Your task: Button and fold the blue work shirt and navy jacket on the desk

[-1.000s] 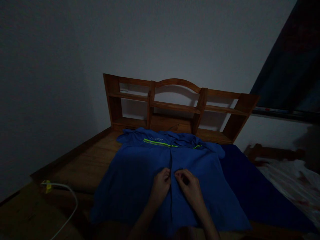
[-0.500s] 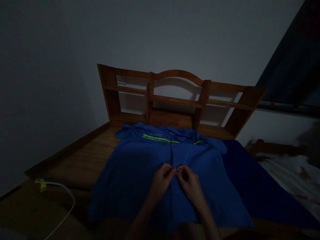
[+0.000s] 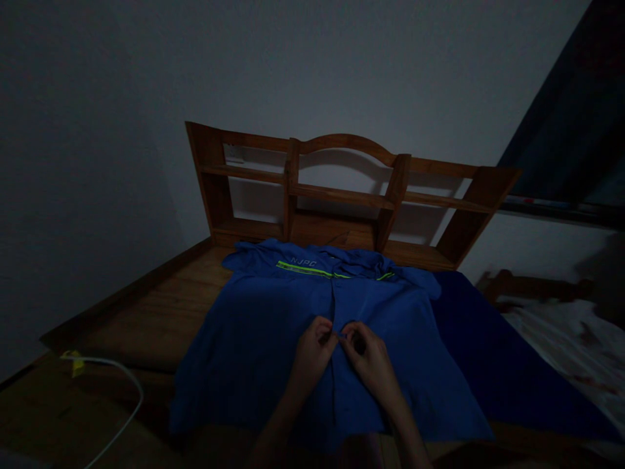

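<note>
A blue short-sleeved work shirt (image 3: 263, 332) lies spread front up, collar away from me, with a yellow-green stripe and the letters NJPC across its chest. Its front opening runs down the middle. My left hand (image 3: 315, 348) pinches the shirt's front edge at mid-length, left of the opening. Just right of it, my right hand (image 3: 368, 355) pinches the facing edge, fingertips nearly touching those of the left. Whatever small part sits between the fingertips, perhaps a button, is too dark to make out.
Behind the shirt stands a wooden shelf unit (image 3: 342, 195) against the wall. A dark blue cloth (image 3: 498, 358) lies under the shirt's right side. On the left are a bare wooden surface (image 3: 170, 312) and a white cable (image 3: 131, 374) with a yellow tag. A bed with pale bedding (image 3: 571, 345) is at right.
Both hands keep their pinch at the shirt's front opening, with only slight finger movement. The whole view has shifted a little.
</note>
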The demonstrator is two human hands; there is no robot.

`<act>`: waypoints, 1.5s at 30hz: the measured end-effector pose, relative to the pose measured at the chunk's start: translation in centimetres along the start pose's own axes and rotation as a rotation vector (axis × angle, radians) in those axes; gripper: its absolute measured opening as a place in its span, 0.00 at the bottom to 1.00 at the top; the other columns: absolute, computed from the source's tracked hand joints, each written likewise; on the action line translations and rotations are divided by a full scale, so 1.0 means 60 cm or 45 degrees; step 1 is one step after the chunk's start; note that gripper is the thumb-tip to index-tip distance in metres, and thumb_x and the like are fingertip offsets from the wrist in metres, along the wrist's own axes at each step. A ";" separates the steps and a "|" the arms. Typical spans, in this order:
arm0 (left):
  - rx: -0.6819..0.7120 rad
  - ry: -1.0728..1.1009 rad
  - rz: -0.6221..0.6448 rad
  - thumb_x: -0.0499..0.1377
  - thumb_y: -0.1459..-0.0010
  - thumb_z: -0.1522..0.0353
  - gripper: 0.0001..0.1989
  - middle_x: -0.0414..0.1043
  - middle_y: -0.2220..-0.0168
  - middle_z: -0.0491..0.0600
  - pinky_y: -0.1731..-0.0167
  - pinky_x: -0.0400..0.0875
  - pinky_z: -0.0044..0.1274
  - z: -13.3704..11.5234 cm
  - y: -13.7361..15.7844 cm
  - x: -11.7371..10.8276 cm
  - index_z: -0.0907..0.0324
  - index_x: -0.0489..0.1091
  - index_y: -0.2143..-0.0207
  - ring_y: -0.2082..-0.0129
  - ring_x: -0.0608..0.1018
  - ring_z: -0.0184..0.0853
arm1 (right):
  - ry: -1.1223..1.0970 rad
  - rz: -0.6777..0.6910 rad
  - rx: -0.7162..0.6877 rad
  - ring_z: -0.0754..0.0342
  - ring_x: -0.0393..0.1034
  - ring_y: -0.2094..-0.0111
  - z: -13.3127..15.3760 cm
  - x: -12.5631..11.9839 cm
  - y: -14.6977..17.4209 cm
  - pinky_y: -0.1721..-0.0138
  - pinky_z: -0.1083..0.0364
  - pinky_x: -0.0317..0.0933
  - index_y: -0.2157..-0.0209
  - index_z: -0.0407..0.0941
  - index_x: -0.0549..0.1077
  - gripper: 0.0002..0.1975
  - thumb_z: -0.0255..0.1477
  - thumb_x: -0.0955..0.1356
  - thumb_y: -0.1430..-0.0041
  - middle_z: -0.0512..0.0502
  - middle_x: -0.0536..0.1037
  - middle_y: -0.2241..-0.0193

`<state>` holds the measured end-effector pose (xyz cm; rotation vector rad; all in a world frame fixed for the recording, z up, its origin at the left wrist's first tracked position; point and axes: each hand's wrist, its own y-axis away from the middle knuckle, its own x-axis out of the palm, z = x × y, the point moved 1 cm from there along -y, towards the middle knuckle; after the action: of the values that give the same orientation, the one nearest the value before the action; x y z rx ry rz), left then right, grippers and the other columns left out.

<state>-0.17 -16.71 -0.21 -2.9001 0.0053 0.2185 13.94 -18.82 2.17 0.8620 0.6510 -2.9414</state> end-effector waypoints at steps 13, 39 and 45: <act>0.009 0.038 0.011 0.55 0.47 0.71 0.06 0.70 0.69 0.47 0.64 0.67 0.22 0.006 0.002 -0.001 0.60 0.64 0.64 0.66 0.75 0.32 | -0.056 -0.003 0.003 0.57 0.67 0.69 0.005 -0.001 0.000 0.65 0.59 0.58 0.66 0.45 0.69 0.07 0.33 0.63 0.39 0.51 0.73 0.70; 0.023 0.184 0.040 0.56 0.48 0.71 0.08 0.70 0.72 0.45 0.65 0.68 0.21 0.006 -0.003 -0.004 0.59 0.64 0.63 0.69 0.76 0.31 | -0.069 -0.028 0.025 0.57 0.67 0.68 0.011 -0.005 0.001 0.65 0.59 0.58 0.65 0.45 0.68 0.09 0.35 0.62 0.38 0.50 0.73 0.70; 0.006 0.220 0.056 0.58 0.49 0.69 0.08 0.71 0.71 0.46 0.65 0.69 0.21 -0.007 0.000 -0.007 0.60 0.67 0.65 0.68 0.76 0.31 | -0.079 -0.051 0.027 0.58 0.67 0.68 0.009 -0.005 0.002 0.65 0.60 0.58 0.66 0.45 0.68 0.09 0.35 0.61 0.37 0.50 0.73 0.69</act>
<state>-0.53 -16.82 0.28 -2.9060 0.0984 -0.0252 13.91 -19.16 2.70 0.7646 0.6424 -3.0022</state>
